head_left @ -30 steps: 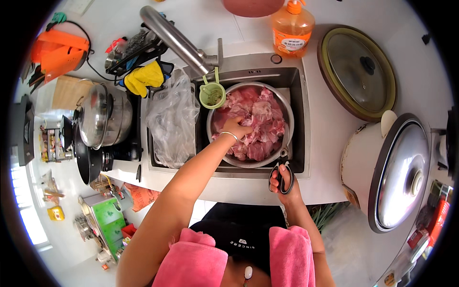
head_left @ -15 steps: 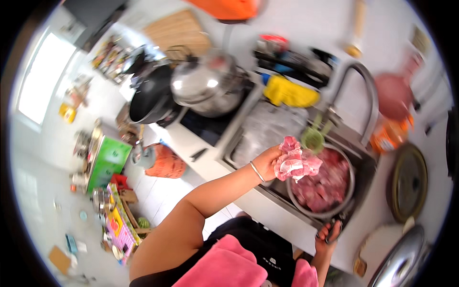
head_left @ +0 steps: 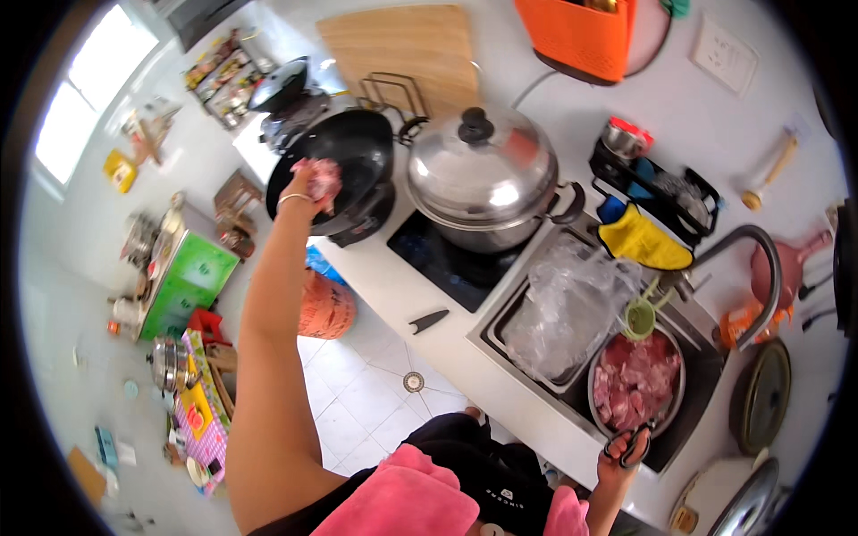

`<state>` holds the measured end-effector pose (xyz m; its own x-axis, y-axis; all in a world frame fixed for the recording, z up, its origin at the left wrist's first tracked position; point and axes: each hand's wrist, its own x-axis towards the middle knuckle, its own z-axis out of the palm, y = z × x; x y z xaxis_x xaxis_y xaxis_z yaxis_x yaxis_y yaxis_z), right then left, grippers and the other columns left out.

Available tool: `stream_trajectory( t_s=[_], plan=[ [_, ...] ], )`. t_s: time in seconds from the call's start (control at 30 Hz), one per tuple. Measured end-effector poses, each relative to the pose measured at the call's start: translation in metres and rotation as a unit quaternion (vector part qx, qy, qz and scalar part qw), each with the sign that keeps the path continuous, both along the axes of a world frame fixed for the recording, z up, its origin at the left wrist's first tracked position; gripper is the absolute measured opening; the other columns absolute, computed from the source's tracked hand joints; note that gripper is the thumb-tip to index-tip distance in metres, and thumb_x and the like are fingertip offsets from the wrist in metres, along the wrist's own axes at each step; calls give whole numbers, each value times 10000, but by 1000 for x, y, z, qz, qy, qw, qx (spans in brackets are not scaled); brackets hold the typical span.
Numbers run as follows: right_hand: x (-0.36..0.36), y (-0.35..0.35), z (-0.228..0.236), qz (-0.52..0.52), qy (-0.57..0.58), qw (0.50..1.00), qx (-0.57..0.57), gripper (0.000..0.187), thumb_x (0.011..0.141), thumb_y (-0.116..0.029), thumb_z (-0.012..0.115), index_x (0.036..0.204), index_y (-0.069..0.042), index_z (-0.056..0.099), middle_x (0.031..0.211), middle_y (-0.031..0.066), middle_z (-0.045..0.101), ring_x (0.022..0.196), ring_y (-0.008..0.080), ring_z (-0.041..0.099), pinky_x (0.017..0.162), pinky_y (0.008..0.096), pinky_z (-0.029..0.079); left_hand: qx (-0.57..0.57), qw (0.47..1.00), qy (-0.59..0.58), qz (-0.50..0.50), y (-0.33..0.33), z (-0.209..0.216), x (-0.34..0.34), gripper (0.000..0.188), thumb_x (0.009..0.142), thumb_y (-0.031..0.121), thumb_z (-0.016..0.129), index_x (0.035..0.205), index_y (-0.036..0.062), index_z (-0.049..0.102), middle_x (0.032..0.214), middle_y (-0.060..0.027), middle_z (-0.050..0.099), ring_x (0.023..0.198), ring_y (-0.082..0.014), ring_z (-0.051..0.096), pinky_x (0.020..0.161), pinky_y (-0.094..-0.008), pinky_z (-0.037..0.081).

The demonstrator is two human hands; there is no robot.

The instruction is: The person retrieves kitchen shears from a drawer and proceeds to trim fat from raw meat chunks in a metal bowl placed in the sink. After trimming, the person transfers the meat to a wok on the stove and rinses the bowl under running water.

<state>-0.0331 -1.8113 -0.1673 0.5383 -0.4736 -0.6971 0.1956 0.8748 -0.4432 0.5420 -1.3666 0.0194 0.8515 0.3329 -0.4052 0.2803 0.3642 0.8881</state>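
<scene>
My right hand (head_left: 617, 457) grips black-handled scissors (head_left: 631, 447) at the steel double sink's (head_left: 517, 365) front edge, beside round steel basin (head_left: 591, 393) of raw meat. White countertop (head_left: 380, 279) has open room leftward. My left hand (head_left: 300, 191) clasps raw pink meat chunk (head_left: 323, 184) over round black wok (head_left: 368, 147), near its rim; domed steel pot (head_left: 483, 174) crowds the wok's right.

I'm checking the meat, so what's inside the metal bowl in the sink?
Raw meat pieces are piled in the metal bowl; they cover its bottom, so anything beneath them can't be seen.
</scene>
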Motion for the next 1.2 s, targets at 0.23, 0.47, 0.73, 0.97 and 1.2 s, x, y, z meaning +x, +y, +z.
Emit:
stream_trajectory(
  t_s=[0.23, 0.47, 0.73, 0.97, 1.2],
  plan=[
    [2, 1, -2, -67, -26, 997, -3, 222, 883, -337, 627, 862, -139, 530, 678, 2, 505, 509, 99, 418, 408, 230, 311, 64, 988, 50, -129, 33, -47, 12, 340, 878, 295, 572, 991, -25, 600, 1001, -131, 656, 878, -233, 646, 769, -341, 526],
    [-26, 1, 1, -79, 10, 997, 7, 370, 870, -445, 608, 764, -98, 533, 571, 3, 442, 482, 111, 411, 418, 220, 301, 294, 601, -546, -504, -247, -56, -246, 348, 786, -19, 613, 1132, 25, 598, 1151, -131, 591, 999, -217, 579, 840, -295, 463],
    [-39, -42, -7, -89, -37, 995, 20, 292, 895, -346, 599, 811, -78, 520, 682, 22, 504, 541, 119, 457, 428, 248, 351, 514, 409, -347, -670, -509, -261, -385, 727, 664, 146, 738, 1330, 164, 446, 1167, -191, 471, 1050, -381, 504, 903, -398, 456],
    [-96, -74, -17, -84, 27, 995, 44, 320, 896, -341, 594, 785, -55, 502, 647, 32, 472, 516, 124, 446, 426, 254, 353, 558, 393, -307, -664, -558, -325, -403, 678, 610, 102, 749, 1242, 158, 508, 1138, -201, 512, 1019, -396, 543, 870, -402, 489],
    [-119, -84, -23, -86, 15, 995, 55, 315, 895, -332, 596, 772, -61, 493, 621, 30, 461, 501, 120, 436, 416, 249, 344, -130, 739, 135, -648, -539, -268, -380, 534, 657, 32, 646, 1173, 9, 507, 900, -80, 616, 807, -202, 614, 625, -326, 512]
  ],
)
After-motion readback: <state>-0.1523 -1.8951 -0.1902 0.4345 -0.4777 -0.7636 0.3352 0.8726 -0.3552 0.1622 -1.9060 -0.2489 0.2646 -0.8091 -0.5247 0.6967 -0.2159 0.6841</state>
